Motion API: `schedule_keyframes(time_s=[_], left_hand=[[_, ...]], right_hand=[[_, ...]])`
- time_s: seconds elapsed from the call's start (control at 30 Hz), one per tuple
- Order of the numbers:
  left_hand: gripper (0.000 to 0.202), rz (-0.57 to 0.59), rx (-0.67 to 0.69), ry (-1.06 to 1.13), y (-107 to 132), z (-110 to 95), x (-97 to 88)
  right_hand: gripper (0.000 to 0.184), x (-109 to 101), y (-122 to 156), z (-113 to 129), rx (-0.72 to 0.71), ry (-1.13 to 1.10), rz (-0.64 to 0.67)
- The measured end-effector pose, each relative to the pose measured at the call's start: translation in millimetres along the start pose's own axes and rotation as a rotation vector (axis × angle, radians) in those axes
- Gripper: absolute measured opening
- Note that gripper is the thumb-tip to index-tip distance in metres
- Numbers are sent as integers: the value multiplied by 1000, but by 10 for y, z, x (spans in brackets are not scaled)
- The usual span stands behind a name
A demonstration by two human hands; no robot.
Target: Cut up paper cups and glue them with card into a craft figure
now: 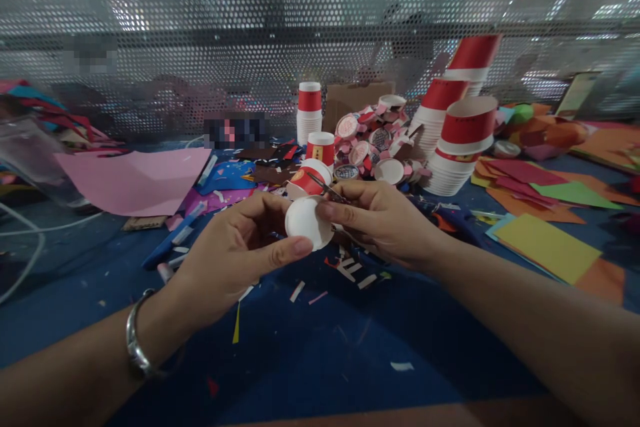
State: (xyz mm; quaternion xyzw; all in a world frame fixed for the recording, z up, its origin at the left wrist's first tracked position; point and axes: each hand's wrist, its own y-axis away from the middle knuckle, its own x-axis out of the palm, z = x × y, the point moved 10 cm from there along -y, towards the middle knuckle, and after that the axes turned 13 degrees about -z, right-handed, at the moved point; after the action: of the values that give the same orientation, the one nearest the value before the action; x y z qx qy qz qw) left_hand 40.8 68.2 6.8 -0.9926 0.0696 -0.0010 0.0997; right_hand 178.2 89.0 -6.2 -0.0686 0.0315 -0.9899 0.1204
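Observation:
Near the middle of the view my left hand (250,240) pinches a round white paper piece (301,219), its thumb lying across the lower edge. It resembles the bottom of a paper cup. My right hand (373,213) is closed around scissors (325,188), whose dark blades point up and to the left. The right thumb presses on the disc's right side. Just behind the disc lies a red and white paper cup (309,175), tipped over, and another such cup (321,147) stands upside down behind it.
Stacked paper cups (457,147) rise at the right, beside a heap of cut cup pieces (367,140). Pink paper (137,180) and a clear container (43,160) are on the left. Coloured paper sheets (547,247) lie at right. Paper scraps (350,270) litter the blue tabletop (320,353).

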Motion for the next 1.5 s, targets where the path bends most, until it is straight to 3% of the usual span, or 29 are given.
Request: schedule_keyframes(time_s=[0.23, 0.47, 0.7, 0.97, 1.33, 1.5], left_hand=[[32, 2, 131, -41, 46, -176, 31], [28, 16, 179, -91, 119, -275, 52], [16, -43, 291, -206, 101, -328, -10], [22, -71, 405, -249, 21, -344, -64], [27, -66, 268, -277, -32, -234, -68], [34, -44, 112, -196, -66, -80, -81]], right_hand=[[37, 52, 33, 44, -45, 63, 70], [34, 90, 45, 73, -68, 80, 74], [39, 20, 30, 45, -111, 162, 29], [47, 55, 53, 88, -181, 266, 65], [50, 62, 62, 93, -178, 319, 62], [49, 44, 66, 97, -167, 272, 44]])
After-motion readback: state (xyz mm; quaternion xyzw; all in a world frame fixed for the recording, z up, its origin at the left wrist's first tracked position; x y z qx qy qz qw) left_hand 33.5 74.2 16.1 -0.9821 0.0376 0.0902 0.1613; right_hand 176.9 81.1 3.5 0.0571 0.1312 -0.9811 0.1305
